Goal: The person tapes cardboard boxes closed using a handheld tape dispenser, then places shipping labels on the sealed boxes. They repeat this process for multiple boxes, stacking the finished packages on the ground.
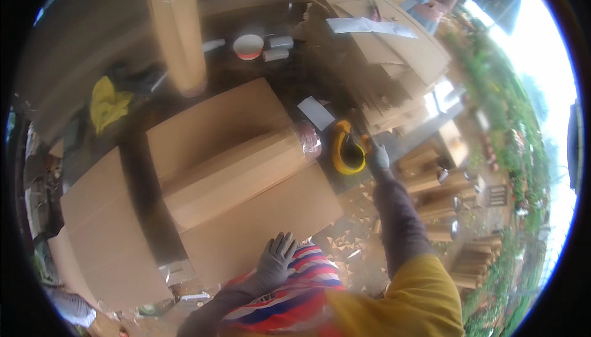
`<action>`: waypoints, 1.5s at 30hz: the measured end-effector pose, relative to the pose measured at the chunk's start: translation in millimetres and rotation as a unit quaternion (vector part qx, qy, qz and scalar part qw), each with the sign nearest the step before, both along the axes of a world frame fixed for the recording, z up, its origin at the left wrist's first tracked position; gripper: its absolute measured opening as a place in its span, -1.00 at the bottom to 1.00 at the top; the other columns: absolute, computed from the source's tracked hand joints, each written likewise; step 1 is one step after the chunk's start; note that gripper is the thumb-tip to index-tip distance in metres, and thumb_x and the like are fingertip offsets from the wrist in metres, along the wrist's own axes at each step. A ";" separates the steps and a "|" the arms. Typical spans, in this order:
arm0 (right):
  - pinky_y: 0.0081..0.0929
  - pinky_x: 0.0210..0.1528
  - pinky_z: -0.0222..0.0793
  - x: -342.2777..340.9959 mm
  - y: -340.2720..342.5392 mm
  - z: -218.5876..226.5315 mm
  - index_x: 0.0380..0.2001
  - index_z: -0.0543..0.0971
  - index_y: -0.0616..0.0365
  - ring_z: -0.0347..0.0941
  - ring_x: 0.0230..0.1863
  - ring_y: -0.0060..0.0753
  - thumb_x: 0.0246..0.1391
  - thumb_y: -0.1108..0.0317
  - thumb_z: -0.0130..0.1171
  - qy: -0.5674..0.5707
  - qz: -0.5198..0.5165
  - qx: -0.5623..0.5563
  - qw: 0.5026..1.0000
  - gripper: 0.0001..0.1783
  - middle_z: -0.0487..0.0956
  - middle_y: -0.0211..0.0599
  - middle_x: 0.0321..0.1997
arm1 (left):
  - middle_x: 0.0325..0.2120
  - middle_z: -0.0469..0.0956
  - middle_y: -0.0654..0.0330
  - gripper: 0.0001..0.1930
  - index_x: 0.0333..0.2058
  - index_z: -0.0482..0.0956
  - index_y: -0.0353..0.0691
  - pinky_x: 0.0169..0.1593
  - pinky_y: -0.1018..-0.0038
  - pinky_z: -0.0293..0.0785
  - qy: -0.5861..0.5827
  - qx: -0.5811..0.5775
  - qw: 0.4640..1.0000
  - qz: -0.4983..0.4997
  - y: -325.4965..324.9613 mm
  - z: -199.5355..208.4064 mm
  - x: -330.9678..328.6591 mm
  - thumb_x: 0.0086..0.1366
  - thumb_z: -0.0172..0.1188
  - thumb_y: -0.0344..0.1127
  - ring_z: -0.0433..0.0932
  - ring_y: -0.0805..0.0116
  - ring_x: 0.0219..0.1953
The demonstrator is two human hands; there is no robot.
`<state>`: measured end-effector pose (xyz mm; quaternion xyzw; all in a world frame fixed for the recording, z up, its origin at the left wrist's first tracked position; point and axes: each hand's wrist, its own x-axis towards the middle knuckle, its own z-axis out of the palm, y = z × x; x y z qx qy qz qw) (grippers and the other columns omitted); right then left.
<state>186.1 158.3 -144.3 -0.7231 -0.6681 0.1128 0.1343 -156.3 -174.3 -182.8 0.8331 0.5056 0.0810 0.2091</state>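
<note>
A tan cardboard bundle (240, 170) is laid lengthwise across a cardboard sheet (258, 223) on the dark table (225, 69), with clear, shiny wrapping (309, 140) at its right end. Displacement of the bundle is judged to be the main hazard: it is gripped by neither hand, and it could be rolled or skewed if the sheet beneath were tugged or tilted. The near flap of the sheet could be bent down if weight were applied to its edge, since that edge appears to extend past the table. A yellow tool (349, 155), ring-shaped and dark at its centre, is located near the right side of the table, and could be knocked off by a careless sweep of the arm. A white card (316, 113) lies just beside the bundle's wrapped end and could be caught beneath it if the bundle were shifted. The left hand (274, 267), gloved in grey, is held flat with fingers extended and only slightly parted; it is placed at the near edge of the sheet, close to a striped garment (311, 272), and nothing is grasped. The right hand (378, 156), also gloved, is extended to the right side of the yellow tool, by an orange part (366, 144); whether the fingers are closed on that part cannot be told.
</note>
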 end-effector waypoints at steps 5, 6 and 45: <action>-0.27 -0.12 0.49 -53.6 52.4 37.0 -0.14 0.66 0.07 0.59 -0.12 -0.14 0.16 0.25 0.15 -0.022 0.188 -0.017 0.982 -0.74 0.65 -0.13 -0.13 | 0.44 -0.03 -0.10 -0.16 0.42 0.08 -0.13 0.43 -0.22 -0.18 0.008 0.024 0.989 0.147 24.0 -31.9 67.4 0.27 0.05 0.15 -0.07 -0.17 0.46; -0.32 -0.11 0.47 -82.8 55.0 41.2 -0.16 0.65 0.12 0.56 -0.08 -0.17 0.18 0.25 0.11 -0.007 0.197 0.020 0.980 -0.74 0.63 -0.16 -0.12 | 0.43 -0.03 -0.11 -0.22 0.42 0.07 -0.11 0.42 -0.26 -0.18 0.028 0.003 0.988 0.149 32.8 -41.1 75.5 0.32 0.01 0.10 -0.06 -0.17 0.45; -0.32 0.45 0.07 -140.8 120.4 -37.0 0.46 -0.17 0.36 0.09 0.47 -0.04 -0.38 0.11 0.68 0.385 0.469 -0.392 0.692 0.52 0.14 0.20 0.46 | 0.41 0.08 -0.12 -0.67 -0.37 0.71 -0.05 0.43 0.14 0.04 -0.011 -0.104 0.963 0.249 229.9 150.7 -2.7 -0.06 0.53 -0.02 0.04 -0.17 0.44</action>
